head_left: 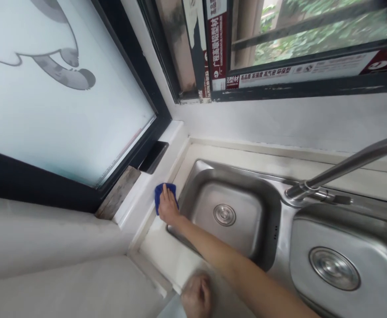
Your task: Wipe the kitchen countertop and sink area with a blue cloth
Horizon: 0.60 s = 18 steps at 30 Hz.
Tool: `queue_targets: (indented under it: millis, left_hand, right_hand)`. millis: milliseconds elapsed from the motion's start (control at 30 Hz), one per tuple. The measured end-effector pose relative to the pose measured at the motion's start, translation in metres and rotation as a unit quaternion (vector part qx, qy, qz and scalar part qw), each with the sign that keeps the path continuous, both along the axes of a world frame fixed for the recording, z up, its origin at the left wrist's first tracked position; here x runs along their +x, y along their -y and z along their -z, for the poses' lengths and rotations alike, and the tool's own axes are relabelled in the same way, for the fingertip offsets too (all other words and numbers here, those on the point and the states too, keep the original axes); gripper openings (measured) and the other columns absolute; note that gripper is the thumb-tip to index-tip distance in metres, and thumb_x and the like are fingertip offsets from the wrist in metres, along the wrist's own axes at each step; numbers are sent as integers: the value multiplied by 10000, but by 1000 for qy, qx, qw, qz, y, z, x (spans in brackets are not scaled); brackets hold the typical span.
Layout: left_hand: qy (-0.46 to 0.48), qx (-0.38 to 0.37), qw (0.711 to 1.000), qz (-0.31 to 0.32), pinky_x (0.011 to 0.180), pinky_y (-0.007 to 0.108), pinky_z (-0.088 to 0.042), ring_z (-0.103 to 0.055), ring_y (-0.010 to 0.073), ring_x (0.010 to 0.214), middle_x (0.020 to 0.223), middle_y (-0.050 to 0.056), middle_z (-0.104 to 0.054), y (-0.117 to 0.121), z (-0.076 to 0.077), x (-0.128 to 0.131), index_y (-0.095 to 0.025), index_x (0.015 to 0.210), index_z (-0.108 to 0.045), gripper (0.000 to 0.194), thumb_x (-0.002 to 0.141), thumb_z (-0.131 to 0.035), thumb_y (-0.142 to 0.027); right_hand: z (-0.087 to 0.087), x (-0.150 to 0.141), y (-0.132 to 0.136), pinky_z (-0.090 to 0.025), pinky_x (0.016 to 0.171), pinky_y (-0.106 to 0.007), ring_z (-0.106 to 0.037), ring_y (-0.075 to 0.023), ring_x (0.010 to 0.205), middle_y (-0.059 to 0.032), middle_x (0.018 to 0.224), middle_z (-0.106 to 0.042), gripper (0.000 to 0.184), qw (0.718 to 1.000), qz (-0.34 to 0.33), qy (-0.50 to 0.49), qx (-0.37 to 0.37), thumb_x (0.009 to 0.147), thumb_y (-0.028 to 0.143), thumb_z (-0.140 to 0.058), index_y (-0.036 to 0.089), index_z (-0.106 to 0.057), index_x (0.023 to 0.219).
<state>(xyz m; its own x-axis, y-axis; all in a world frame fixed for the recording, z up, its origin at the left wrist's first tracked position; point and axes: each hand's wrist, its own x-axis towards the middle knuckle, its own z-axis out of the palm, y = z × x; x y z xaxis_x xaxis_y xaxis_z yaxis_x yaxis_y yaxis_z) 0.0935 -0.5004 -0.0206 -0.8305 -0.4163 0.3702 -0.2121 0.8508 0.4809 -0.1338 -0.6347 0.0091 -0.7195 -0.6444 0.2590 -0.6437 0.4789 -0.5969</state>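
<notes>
My right hand (pixel 168 205) reaches across the left sink basin (pixel 213 194) and presses a blue cloth (pixel 160 191) against the raised ledge at the counter's left side. Its fingers lie over the cloth and hide part of it. My left hand (pixel 197 295), slightly blurred, is closed in a fist near the front edge of the pale countertop (pixel 167 254). Nothing shows in its fingers.
The steel double sink has a right basin (pixel 372 247) and a faucet (pixel 302 191) that juts over it. A dark-framed glass panel (pixel 114 132) stands at the left on a white sill (pixel 137 198). Behind the sink is a window (pixel 299 48).
</notes>
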Motion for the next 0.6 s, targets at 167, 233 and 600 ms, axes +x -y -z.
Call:
queue_targets:
  millis: [167,233,600]
  left_hand:
    - [9,27,1000,9,595,217,-527,-678,127,640,712,14,-711,1,5,3,-230,827,-676,325,967,-384,-203]
    - [11,31,999,7,593,219,-522,-669,126,629,700,10,-702,1,6,3,-231,821,-670,322,968,-384,-205]
    - [11,34,999,12,562,214,-508,-651,122,587,668,-6,-684,-1,-5,-2,-236,800,-658,316,966,-391,-207]
  right_hand:
    - [4,-66,-4,-305,1197,-518,-350,-377,1444,-300,1633,-133,679,998,30,38,-26,822,127,-514,-71,-371,1456]
    - [5,-93,-6,-313,1192,-493,-348,-355,1446,-288,1641,-125,654,998,42,44,-32,830,124,-504,-59,-383,1445]
    - [-6,-107,-12,-398,1115,-422,-473,-313,1349,-295,1634,-149,626,997,51,37,34,809,105,-537,-31,-416,1408]
